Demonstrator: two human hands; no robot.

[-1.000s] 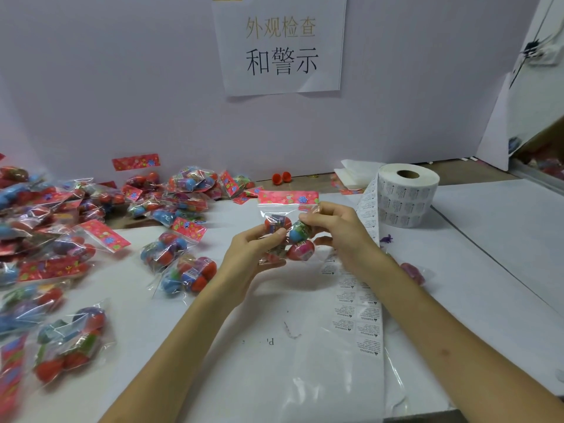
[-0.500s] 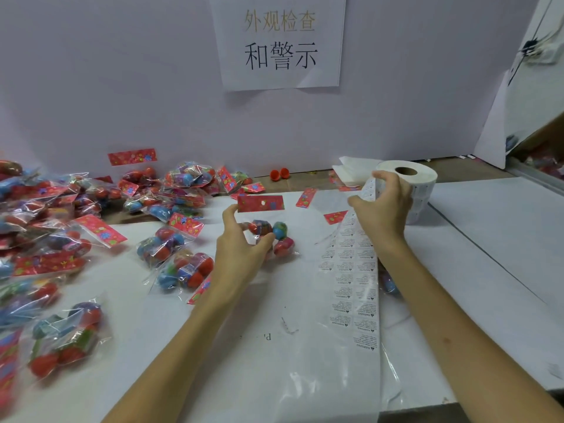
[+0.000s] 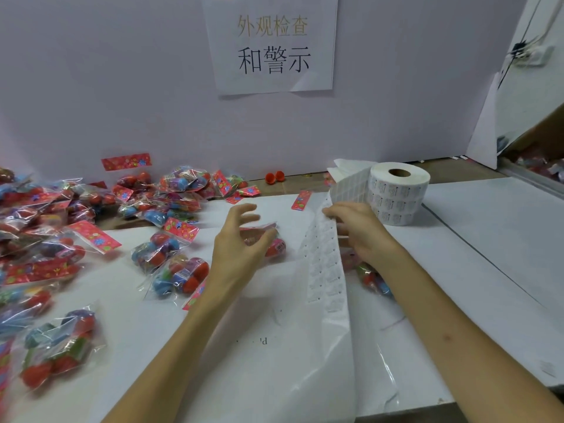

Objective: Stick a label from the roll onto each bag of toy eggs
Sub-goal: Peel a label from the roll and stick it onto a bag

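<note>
- The bag of toy eggs (image 3: 272, 243) lies on the white table (image 3: 488, 239) at frame centre, partly covered by the left hand (image 3: 239, 250).
- Bag appearance: clear plastic film with a red printed header card along its top edge. A red egg shows at its right end, carrying a small white barcode sticker. The other eggs are blurred or hidden by the hand.
- Left hand: fingers spread apart and loosely bent, arched over the bag. It grips nothing. Whether the thumb touches the film cannot be determined.
- Right hand (image 3: 361, 232): fingertips (image 3: 330, 212) pinch the upper edge of the label strip (image 3: 325, 270), just right of the bag.
- The label strip is white and several labels wide. It runs from the label roll (image 3: 396, 193) down toward the lower centre of the frame, where it ends on a glossy sheet.
- The label roll stands on end at right of centre, near the rear wall, with printed labels visible on its side.
- A pile of bags (image 3: 45, 227) of the same type fills the left of the frame. Two separate bags (image 3: 178, 276) (image 3: 157, 248) lie just left of the left hand.
- Another bag (image 3: 374, 280) lies behind the right forearm, mostly hidden.
- A paper sign (image 3: 271, 44) with Chinese characters is fixed to the wall at top centre.
</note>
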